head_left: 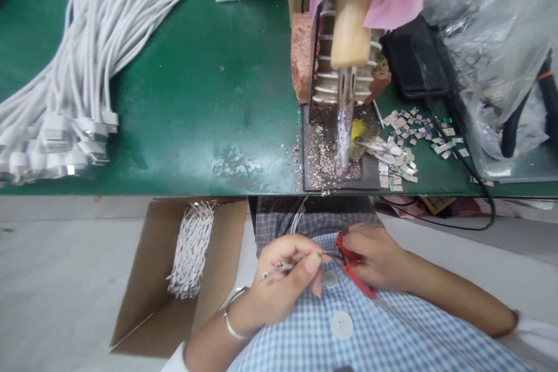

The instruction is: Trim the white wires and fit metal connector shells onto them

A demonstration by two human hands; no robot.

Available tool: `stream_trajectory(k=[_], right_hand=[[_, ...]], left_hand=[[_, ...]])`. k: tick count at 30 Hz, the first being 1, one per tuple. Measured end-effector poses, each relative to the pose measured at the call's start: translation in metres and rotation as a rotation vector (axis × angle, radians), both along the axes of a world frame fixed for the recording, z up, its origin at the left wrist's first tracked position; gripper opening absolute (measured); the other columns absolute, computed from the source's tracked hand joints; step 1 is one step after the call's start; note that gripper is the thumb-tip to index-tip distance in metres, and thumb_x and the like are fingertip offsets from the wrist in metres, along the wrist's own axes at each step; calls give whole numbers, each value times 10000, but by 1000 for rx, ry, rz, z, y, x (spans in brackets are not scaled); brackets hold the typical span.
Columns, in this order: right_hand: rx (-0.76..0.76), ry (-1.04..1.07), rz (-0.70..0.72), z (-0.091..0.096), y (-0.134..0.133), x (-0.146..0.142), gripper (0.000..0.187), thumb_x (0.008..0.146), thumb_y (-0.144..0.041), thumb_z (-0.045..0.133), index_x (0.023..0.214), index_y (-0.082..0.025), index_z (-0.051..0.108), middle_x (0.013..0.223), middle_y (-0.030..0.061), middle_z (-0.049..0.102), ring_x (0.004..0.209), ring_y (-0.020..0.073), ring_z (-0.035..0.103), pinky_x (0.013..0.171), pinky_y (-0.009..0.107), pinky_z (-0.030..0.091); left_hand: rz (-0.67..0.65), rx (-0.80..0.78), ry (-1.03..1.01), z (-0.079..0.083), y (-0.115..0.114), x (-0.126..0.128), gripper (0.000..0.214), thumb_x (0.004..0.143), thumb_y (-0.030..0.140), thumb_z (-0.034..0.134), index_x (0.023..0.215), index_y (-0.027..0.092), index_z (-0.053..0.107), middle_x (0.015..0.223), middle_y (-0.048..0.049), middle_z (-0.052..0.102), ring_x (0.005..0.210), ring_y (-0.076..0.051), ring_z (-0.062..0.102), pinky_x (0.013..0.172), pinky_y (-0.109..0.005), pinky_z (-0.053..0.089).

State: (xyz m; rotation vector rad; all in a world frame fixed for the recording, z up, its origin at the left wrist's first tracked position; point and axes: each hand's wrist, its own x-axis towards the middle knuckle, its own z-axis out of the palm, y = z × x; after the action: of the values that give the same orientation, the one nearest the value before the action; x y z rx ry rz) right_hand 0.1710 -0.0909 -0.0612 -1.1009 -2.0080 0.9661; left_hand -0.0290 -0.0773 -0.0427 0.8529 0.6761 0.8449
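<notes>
Hands low in frame, over the lap, nearer than the green tabletop (196, 99) edge. Left hand (283, 288) pinches a thin wire (275, 271) between thumb and fingertips; the thumb covers the wire's right end. Right hand (377, 258) is closed round a red-handled tool (355, 267). Its working tip is hidden between the two hands, so we cannot tell cutter from pliers. Far left, white cables (78, 70) run off frame. Cardboard box (143, 302), near left, holds more white wire.
</notes>
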Motion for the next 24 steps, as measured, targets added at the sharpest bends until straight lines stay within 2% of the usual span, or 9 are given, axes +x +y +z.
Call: stream_trajectory(k=[4, 7, 9, 14, 20, 24], right_hand=[[-193, 205, -12, -4, -4, -10, 303, 788, -161, 584, 618, -220, 341, 527, -80, 334, 473, 73, 277, 459, 217, 226], [-396, 380, 12, -9, -9, -17, 295, 727, -151, 624, 616, -212, 358, 521, -90, 370, 448, 47, 287, 429, 175, 227], [-462, 440, 16, -12, -12, -21, 269, 715, -146, 617, 621, -208, 373, 517, -87, 414, 434, 41, 326, 415, 155, 246], [-517, 459, -12, -17, -18, -25, 232, 751, -177, 588, 639, -209, 387, 522, -74, 460, 432, 49, 381, 416, 152, 312], [-499, 410, -97, -13, -18, -22, 271, 682, -106, 642, 605, -196, 398, 498, -94, 392, 431, 37, 318, 422, 159, 251], [-540, 406, -121, -13, -20, -24, 269, 699, -145, 644, 607, -197, 397, 496, -86, 412, 430, 40, 333, 416, 160, 262]], left_hand=[[11, 98, -94, -2, 2, 2, 109, 923, 176, 590, 971, 167, 687, 718, -47, 763, 637, -123, 718, 622, -195, 573], [45, 108, -94, -3, 3, 5, 99, 916, 179, 603, 942, 151, 694, 718, -55, 775, 640, -130, 731, 639, -199, 587], [48, 75, -103, -6, 3, 7, 99, 915, 193, 607, 933, 151, 695, 726, -53, 778, 636, -135, 734, 633, -205, 592], [45, -15, -148, -11, 0, 8, 109, 920, 210, 605, 940, 169, 704, 762, -32, 783, 648, -118, 732, 634, -186, 582], [26, -77, -148, -11, -3, 2, 134, 921, 184, 604, 985, 199, 720, 688, 1, 763, 601, -79, 704, 601, -142, 551], [51, -98, -130, -12, -3, 5, 117, 903, 236, 632, 944, 194, 733, 648, -4, 748, 561, -103, 687, 578, -185, 558]])
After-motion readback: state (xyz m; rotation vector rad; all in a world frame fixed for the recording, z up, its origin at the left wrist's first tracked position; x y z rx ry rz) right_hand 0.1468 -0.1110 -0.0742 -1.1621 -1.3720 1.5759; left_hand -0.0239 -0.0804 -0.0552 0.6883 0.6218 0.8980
